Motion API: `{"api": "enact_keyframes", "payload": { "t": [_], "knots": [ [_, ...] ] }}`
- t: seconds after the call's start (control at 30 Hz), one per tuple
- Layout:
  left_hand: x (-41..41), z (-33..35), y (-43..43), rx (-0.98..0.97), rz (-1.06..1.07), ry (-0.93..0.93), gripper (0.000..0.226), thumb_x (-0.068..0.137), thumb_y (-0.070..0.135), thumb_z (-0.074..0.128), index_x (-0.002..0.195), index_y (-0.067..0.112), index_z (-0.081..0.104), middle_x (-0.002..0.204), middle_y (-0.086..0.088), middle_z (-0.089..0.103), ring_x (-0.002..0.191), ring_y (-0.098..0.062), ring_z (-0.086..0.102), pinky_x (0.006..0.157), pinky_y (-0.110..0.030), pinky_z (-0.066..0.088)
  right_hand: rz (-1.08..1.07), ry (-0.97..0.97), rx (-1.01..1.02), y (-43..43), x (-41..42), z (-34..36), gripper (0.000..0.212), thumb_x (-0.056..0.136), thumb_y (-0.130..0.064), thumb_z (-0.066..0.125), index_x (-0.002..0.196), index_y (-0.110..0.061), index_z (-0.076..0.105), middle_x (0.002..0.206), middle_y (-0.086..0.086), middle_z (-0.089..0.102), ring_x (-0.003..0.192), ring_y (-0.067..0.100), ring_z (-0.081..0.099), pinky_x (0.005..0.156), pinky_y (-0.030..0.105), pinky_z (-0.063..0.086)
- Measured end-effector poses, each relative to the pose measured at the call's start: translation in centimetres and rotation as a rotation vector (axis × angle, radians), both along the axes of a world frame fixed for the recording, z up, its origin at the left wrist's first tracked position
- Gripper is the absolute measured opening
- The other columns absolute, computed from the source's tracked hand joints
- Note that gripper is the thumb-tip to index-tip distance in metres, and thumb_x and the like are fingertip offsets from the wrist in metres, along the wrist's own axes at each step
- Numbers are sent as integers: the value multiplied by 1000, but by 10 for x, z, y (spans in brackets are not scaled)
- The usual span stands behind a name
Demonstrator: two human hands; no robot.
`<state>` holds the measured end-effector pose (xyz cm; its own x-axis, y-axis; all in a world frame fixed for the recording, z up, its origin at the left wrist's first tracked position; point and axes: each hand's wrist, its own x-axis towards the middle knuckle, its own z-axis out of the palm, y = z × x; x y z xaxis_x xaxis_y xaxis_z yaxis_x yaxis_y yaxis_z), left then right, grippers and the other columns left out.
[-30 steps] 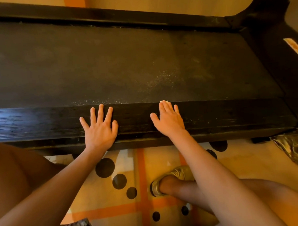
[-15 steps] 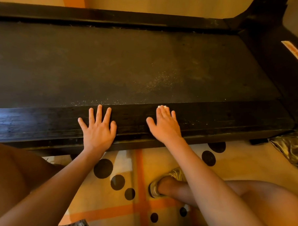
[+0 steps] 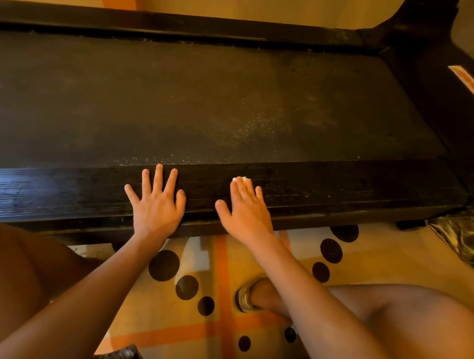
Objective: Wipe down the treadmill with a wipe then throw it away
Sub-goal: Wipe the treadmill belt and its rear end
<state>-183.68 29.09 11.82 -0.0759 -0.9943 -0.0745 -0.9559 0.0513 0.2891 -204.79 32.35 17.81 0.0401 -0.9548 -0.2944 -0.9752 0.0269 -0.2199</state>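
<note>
A dotted, orange-striped rug (image 3: 224, 328) lies under us. On the near edge of the treadmill (image 3: 338, 189) our left hand (image 3: 156, 203) rests flat, fingers spread; our right hand (image 3: 245, 209), fingers straight, presses what seems a white wipe (image 3: 240, 178). Beyond: speckled belt (image 3: 206, 102), tan wall (image 3: 238, 3).

Treadmill belt (image 3: 206, 102) seen matt and grainy, side rail (image 3: 338, 189) ridged, faintly glossy, shoe (image 3: 245, 297) shiny, metallic-looking, rug (image 3: 389, 262) matt
</note>
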Motion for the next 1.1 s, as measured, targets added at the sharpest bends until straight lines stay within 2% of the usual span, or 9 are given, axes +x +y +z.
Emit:
{"api": "enact_keyframes", "payload": {
  "t": [0.2, 0.43, 0.6, 0.7, 0.9, 1.1],
  "knots": [
    [-1, 1, 1, -1, 6, -6, 61, 107, 52, 20, 164, 30, 11, 172, -5, 5, 158, -34, -2, 119, -70, 2, 113, -26, -29, 27, 14, -7, 68, 109, -54, 21, 164, -20, 2, 172, -1, -5, 157, 14, -12, 127, 40, -8],
    [1, 2, 1, -13, -11, 19, 64, 105, 54, 14, 164, 29, 14, 172, -7, 8, 157, -35, 0, 118, -71, 3, -72, 48, 0, -15, -22, 1, 71, 108, -53, 22, 165, -15, 3, 173, 5, -2, 158, 20, -8, 128, 44, -4],
    [0, 2, 0, -10, 5, 14, 61, 108, 51, 22, 164, 29, 14, 172, -6, 7, 158, -34, -1, 119, -70, 2, 59, -33, 4, 31, 18, 0, 72, 108, -55, 24, 164, -19, -1, 172, 1, -9, 157, 17, -16, 128, 41, -7],
    [0, 1, 1, -7, 1, 5, 60, 108, 51, 20, 164, 30, 13, 172, -6, 7, 158, -34, -1, 119, -70, 2, 104, -12, -18, 32, 5, -3, 70, 108, -53, 24, 164, -20, -2, 172, -1, -9, 156, 14, -15, 127, 39, -8],
    [2, 3, 0, -8, -12, 27, 68, 102, 56, 10, 164, 29, 15, 172, -6, 8, 158, -35, 0, 118, -70, 3, -79, 80, -12, -13, -47, 2, 72, 108, -54, 22, 165, -15, 3, 173, 4, -2, 158, 19, -8, 128, 42, -5],
    [1, 2, 1, -7, -5, 16, 65, 104, 55, 13, 163, 29, 15, 171, -7, 10, 157, -35, 2, 118, -71, 4, 140, 31, -39, 36, -19, -4, 74, 107, -56, 26, 164, -18, -2, 172, 0, -10, 156, 16, -16, 129, 40, -5]
  ]
}}
